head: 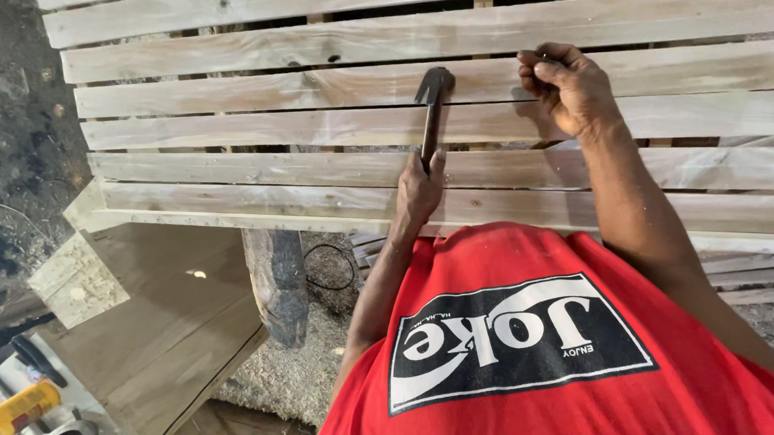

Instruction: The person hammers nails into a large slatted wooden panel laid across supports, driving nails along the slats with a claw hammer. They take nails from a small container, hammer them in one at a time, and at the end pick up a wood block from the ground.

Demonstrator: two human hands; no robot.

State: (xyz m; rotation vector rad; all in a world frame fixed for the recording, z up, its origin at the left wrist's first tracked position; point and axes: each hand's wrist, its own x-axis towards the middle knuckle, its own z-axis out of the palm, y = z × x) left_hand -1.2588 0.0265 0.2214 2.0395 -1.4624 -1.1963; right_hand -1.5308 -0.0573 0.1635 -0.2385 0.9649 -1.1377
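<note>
The left hand (420,193) grips a dark hammer (432,99), its head up at twelve o'clock over the slatted wooden panel (234,165). At two o'clock the right hand (567,87) is pinched shut on a slat, perhaps on a nail too small to see. The slats already lie in rows; this fixing looks not yet driven.

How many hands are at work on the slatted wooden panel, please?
2. The left hand grips a dark hammer at the panel's lower middle; the right hand sits higher to the right, fingers pinched against a slat. No other hands show.
</note>
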